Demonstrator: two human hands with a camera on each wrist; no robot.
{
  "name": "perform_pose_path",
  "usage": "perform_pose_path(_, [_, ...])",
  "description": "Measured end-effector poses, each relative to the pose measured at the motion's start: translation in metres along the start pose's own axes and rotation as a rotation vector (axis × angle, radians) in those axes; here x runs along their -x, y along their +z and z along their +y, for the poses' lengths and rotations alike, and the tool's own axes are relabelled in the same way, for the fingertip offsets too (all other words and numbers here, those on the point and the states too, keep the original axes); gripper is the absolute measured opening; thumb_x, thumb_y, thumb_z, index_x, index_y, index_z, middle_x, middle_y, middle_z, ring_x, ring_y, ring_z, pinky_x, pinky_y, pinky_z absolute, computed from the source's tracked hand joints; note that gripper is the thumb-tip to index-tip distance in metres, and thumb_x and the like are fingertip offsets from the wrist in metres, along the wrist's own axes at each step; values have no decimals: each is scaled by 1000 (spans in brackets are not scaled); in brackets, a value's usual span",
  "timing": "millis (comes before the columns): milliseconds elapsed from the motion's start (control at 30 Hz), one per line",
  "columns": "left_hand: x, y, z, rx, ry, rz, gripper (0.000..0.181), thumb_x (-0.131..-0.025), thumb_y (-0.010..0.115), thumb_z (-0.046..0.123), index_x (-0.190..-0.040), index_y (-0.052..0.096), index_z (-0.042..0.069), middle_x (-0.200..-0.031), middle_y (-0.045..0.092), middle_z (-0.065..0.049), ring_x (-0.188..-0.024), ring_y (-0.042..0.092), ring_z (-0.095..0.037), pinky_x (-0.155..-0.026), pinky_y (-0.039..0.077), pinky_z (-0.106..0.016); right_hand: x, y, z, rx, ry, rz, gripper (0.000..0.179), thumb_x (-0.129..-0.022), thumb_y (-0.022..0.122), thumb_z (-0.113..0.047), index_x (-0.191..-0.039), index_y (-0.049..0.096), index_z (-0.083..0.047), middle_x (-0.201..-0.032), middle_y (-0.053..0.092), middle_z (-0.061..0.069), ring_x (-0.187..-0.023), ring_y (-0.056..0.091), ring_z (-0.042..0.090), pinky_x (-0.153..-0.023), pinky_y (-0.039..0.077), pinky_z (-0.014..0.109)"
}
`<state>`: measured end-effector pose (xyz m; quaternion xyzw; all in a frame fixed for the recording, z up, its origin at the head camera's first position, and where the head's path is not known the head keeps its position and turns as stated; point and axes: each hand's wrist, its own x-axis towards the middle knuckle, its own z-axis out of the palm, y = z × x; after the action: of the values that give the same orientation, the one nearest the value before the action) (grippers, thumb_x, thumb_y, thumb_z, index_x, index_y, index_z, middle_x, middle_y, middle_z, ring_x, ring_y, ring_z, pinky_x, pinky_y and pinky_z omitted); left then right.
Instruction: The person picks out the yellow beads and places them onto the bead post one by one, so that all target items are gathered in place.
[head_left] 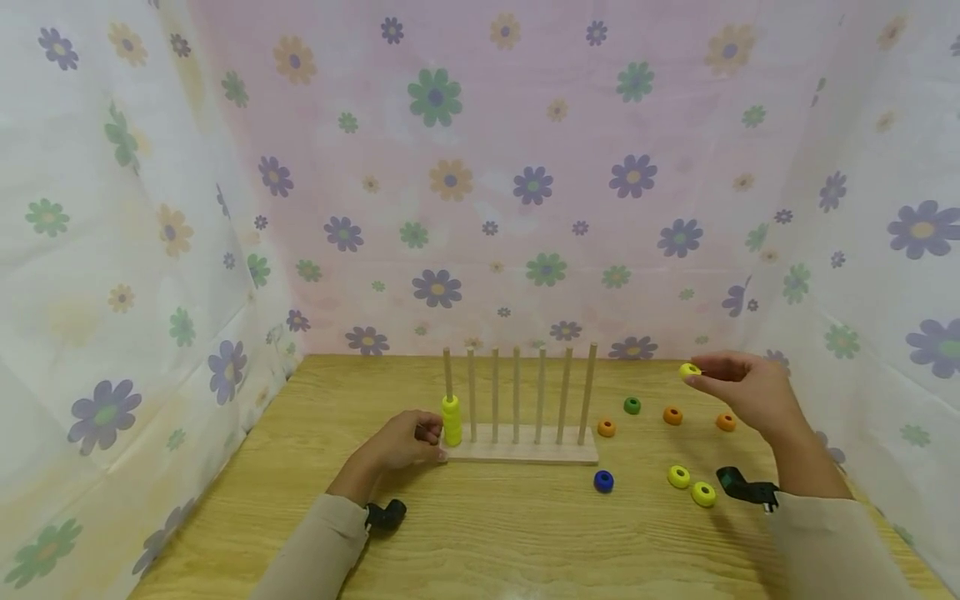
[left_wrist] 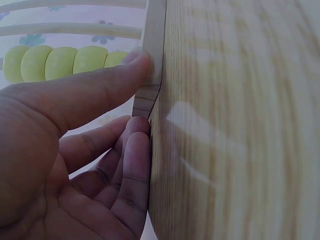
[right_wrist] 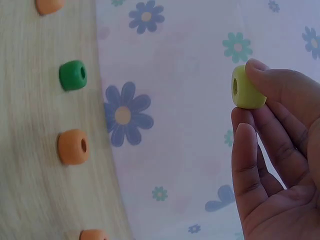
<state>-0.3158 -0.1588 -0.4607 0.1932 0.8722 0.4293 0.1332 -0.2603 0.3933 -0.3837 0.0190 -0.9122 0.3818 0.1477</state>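
A wooden peg rack (head_left: 517,454) with a row of upright pegs stands on the table. Several yellow beads (head_left: 452,421) are stacked on its leftmost peg. My left hand (head_left: 401,442) holds the left end of the rack's base; in the left wrist view the thumb (left_wrist: 100,95) lies on the base and the other fingers bend by its end. Over at the right, my right hand (head_left: 746,390) is raised above the table, pinching one yellow bead (right_wrist: 249,89) between thumb and fingers. The bead's hole shows in the right wrist view.
Loose beads lie right of the rack: a green bead (head_left: 632,406), orange beads (head_left: 672,415), a blue bead (head_left: 603,481) and two yellow beads (head_left: 678,477). Flowered cloth (head_left: 495,250) hangs behind the wooden table (head_left: 525,542) and at both sides.
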Motion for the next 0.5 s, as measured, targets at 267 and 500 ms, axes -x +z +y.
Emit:
perform_pose_path(267, [0, 1, -3, 14, 4, -1, 47, -87, 86, 17, -128, 67, 8, -106, 65, -4, -96, 58, -20, -86, 51, -35, -1, 5, -21, -31, -32, 19, 47, -91, 77, -49, -125, 73, -17, -106, 76, -7, -87, 67, -1, -71, 57, 23])
perform_pose_path(500, [-2, -1, -3, -14, 22, -2, 46, -87, 86, 19, -128, 67, 8, -105, 65, -3, -96, 59, -19, -86, 51, -35, -2, 6, -33, -56, -83, 21, 43, -92, 79, -43, -124, 73, -15, -107, 76, -5, -87, 69, -1, -72, 57, 19])
